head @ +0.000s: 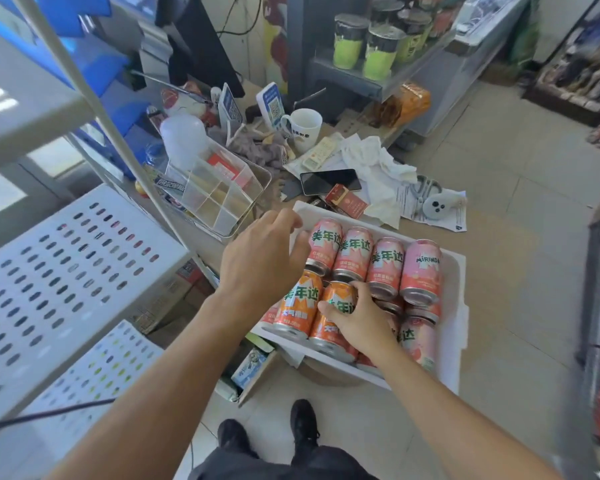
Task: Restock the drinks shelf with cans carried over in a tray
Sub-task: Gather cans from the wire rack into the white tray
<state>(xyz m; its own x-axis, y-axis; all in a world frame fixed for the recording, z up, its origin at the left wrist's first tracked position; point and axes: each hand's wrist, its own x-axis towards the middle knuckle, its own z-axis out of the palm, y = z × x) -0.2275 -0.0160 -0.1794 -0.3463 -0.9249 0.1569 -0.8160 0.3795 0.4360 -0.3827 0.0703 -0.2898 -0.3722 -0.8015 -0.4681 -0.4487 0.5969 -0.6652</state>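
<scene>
A white tray [456, 271] sits on the counter edge, filled with several pink cans [420, 271] lying on their sides and two orange cans. My right hand [361, 317] grips the right orange can [333, 327] near its top end. Beside it lies the other orange can [297, 303]. My left hand [262, 258] hovers over the tray's left end with fingers loosely curled and holds nothing. The white perforated shelf [66, 271] stands at the left with bare boards.
The counter behind the tray is cluttered: a clear organiser box [219, 195], a phone [329, 181], a red packet [347, 200], a white mug [303, 128], cloth and papers. A shelf post [125, 157] crosses diagonally. Open cartons sit on the floor below.
</scene>
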